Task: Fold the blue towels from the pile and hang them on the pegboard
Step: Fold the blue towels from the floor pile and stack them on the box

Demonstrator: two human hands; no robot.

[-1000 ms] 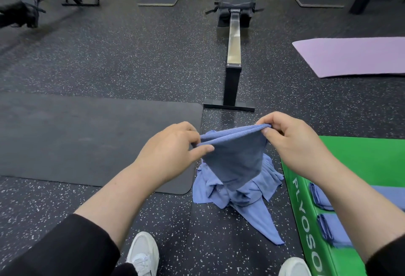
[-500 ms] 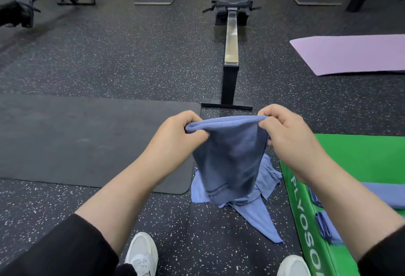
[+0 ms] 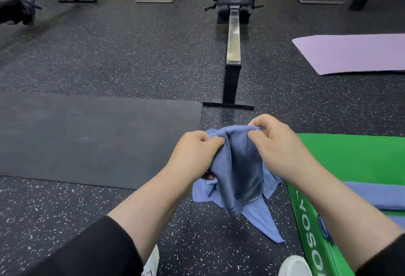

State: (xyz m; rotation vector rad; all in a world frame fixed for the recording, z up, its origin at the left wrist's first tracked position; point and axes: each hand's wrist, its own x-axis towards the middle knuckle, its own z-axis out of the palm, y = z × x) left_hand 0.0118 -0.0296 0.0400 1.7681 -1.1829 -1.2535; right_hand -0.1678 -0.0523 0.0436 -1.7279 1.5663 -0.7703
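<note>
Nearest the camera: two black sleeves (image 3: 87,251) at the bottom edge, with white shoes (image 3: 294,266) partly cut off between and below the forearms.

Left hand (image 3: 192,155) grips the held blue towel (image 3: 238,166) at its upper left edge, fingers curled round a gathered fold, thumb on top. Right hand (image 3: 282,144) pinches the same top edge at the upper right, thumb and forefinger closed on the cloth. Both forearms reach forward, hands level and close together, so the top edge bunches between them. The towel hangs straight down from the two grips, doubled lengthwise; its lower end overlaps the pile and whether it touches cannot be told.

Pile of blue towels (image 3: 258,216) lies crumpled on the speckled floor (image 3: 65,205) directly under the hands, mostly hidden by the held towel; one corner trails toward the right shoe.

Right of the pile: green box (image 3: 350,155), its near side lettered, text cut off by the right forearm. Folded blue towels (image 3: 377,196) lie on it, partly covered by that arm.

Left: black mat (image 3: 87,139) flat on the floor. Farther: rowing machine (image 3: 233,41) rail running away from the hands; purple mat (image 3: 355,53) at the right edge. Equipment along the far wall is dark and cropped.
</note>
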